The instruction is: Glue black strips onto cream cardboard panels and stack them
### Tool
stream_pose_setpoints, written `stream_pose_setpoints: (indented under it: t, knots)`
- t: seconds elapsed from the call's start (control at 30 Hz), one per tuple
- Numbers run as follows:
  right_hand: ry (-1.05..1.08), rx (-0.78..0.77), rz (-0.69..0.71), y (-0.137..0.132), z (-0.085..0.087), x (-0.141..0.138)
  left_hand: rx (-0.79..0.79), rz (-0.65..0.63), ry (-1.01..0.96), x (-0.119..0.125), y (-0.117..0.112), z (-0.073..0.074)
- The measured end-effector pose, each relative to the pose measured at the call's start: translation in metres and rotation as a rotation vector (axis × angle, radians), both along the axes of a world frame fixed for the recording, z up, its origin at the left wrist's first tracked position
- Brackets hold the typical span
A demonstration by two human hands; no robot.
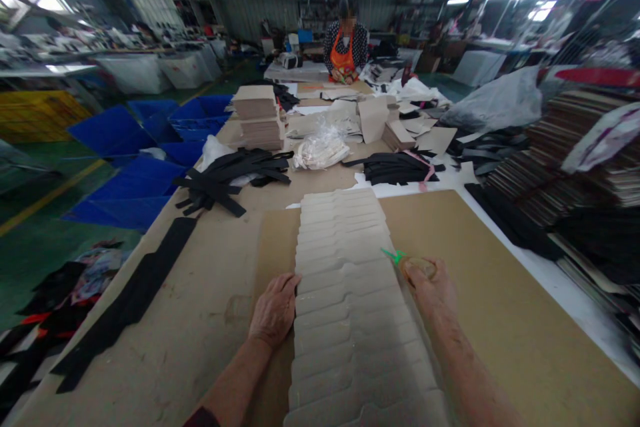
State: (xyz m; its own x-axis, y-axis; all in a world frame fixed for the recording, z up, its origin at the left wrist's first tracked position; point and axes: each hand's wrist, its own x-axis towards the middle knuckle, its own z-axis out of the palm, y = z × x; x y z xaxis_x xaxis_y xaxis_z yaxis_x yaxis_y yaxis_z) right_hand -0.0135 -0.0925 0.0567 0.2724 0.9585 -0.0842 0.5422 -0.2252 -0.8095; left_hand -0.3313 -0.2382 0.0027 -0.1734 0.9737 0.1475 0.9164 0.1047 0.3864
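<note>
A long row of overlapping beige sheet pieces (345, 300) runs away from me down the middle of the table, each one partly covering its neighbour. My left hand (274, 307) lies against the row's left edge, fingers extended and fingertips touching the pieces. On the right side, my right hand (434, 283) is wrapped around an amber squeeze bottle (419, 268) with a green nozzle (395, 255). The nozzle points left, over or close to the right edge of the row; whether it touches cannot be told. Under the row lies a brown board (470, 247).
Black strips (135, 300) lie at left, with more black strip bundles (235, 170) farther up. Stacked beige pieces (257, 117) and a clear plastic bag (323, 147) stand beyond. Blue bins (130, 190) flank the table. A person in an orange apron (343, 53) is at the far end.
</note>
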Motion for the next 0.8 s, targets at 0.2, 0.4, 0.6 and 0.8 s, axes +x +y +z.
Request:
stream_pose_setpoints:
  t: [0.2,0.4,0.6,0.8]
  knots:
    - [0.397,-0.181,0.01,-0.017,-0.006,-0.023,0.006,-0.001,0.0,0.0,-0.001,0.001]
    - [0.578,-0.148,-0.055,-0.004,-0.011,-0.021,0.011,0.01,-0.005,0.0,-0.001,-0.001]
    - [0.519,-0.068,-0.123,0.018,-0.018,-0.017,0.011,0.002,-0.018,0.0,-0.001,-0.002]
    - [0.38,-0.059,-0.11,0.02,-0.021,-0.018,0.008,-0.001,-0.022,-0.001,-0.001,-0.002]
